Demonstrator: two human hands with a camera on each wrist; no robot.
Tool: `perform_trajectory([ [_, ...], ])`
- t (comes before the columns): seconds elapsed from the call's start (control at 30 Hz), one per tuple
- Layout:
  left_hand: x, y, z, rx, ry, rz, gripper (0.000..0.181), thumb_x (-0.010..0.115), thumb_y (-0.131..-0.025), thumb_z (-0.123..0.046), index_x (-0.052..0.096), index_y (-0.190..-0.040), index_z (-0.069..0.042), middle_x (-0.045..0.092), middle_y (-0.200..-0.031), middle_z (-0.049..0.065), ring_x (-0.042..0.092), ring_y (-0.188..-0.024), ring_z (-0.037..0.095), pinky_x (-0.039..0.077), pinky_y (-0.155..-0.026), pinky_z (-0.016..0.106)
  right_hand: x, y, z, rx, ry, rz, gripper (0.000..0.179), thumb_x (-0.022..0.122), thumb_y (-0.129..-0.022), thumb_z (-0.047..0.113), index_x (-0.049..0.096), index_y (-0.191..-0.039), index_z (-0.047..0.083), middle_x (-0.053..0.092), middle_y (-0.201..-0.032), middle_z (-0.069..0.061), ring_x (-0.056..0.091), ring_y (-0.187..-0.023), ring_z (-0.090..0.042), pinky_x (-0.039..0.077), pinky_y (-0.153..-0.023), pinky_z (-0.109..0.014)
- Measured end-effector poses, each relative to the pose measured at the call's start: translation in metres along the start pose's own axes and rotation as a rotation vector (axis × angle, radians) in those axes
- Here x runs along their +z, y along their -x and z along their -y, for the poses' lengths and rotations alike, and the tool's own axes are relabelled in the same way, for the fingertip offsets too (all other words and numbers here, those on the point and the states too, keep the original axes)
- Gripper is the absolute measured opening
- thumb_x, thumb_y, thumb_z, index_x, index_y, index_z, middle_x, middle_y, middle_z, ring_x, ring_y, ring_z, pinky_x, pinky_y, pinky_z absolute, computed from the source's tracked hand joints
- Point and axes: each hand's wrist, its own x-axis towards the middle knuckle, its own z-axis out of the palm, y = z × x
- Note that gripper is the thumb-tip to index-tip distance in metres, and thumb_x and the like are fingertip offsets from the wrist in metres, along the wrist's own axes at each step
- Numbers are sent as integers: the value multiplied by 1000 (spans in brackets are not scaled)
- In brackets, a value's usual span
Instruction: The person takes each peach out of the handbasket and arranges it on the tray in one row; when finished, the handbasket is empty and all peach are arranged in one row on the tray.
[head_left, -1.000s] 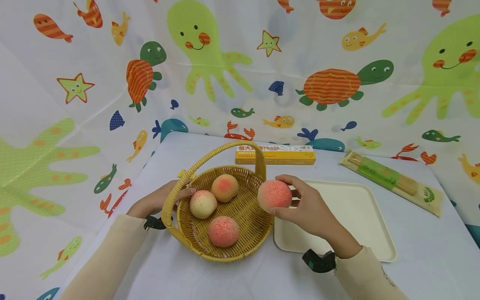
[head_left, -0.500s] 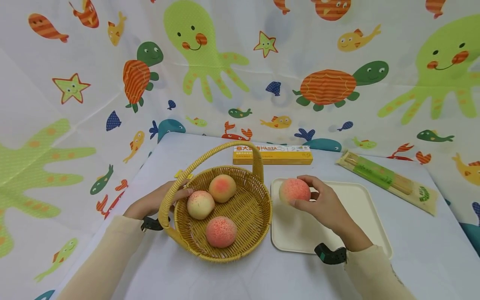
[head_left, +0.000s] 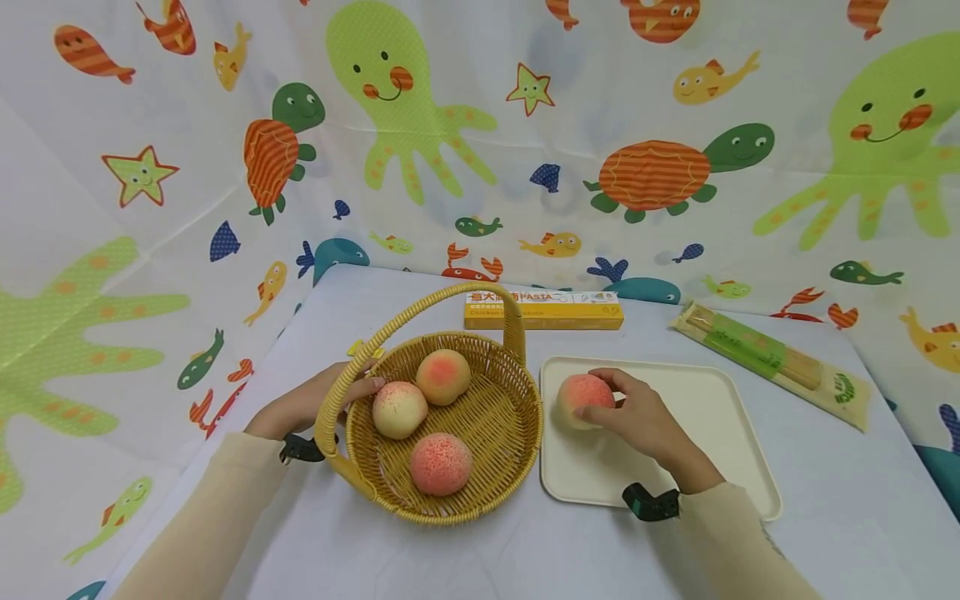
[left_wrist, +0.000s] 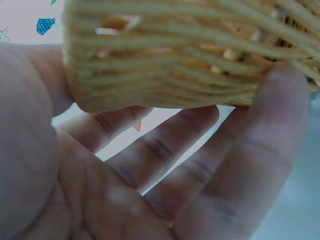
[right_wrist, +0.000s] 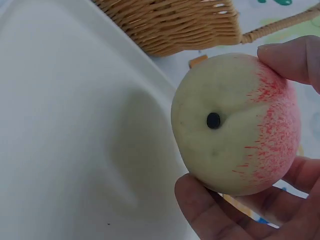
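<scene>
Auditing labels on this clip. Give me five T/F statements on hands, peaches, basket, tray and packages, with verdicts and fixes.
1. The right hand holds a peach over the tray. True.

2. The basket holds five peaches. False: three peaches lie in the basket.

3. The left hand holds the basket at its side. True.

4. The pasta box lies inside the tray. False: the pasta box lies on the table, beyond the basket.

5. In the head view, the green-labelled packet lies right of the pasta box. True.
</scene>
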Motion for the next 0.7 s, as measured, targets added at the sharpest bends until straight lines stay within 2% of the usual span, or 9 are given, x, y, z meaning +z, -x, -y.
perform_trajectory([
  [0.2,0,0,0,-4,-6,-4,45,53,-109,-33,51,-138,1,72,-114,18,78,-89,35,64,-68,48,6,-7,-3,10,35,2,72,81,-88,42,53,-146,10,63,-136,-11,62,-108,-28,55,-82,-33],
  [0.37,0,0,1,-5,-2,-8,47,54,-109,-33,50,-139,2,71,-115,19,77,-89,35,64,-69,48,10,-9,-6,-10,31,-33,69,83,-86,35,53,-143,10,62,-136,-12,63,-108,-28,55,-82,-34],
  [0.6,0,-1,0,-10,1,3,48,53,-109,-34,50,-141,2,71,-115,19,77,-91,36,64,-69,48,17,-9,-6,-78,-7,-91,62,85,-84,22,57,-137,7,60,-138,-15,64,-115,-33,60,-85,-40],
  [0.7,-1,-1,0,-11,0,4,50,54,-108,-35,49,-143,0,71,-117,19,77,-91,35,64,-70,48,18,-8,-7,-106,8,-85,65,84,-86,21,56,-142,6,59,-138,-17,64,-116,-35,61,-86,-41],
])
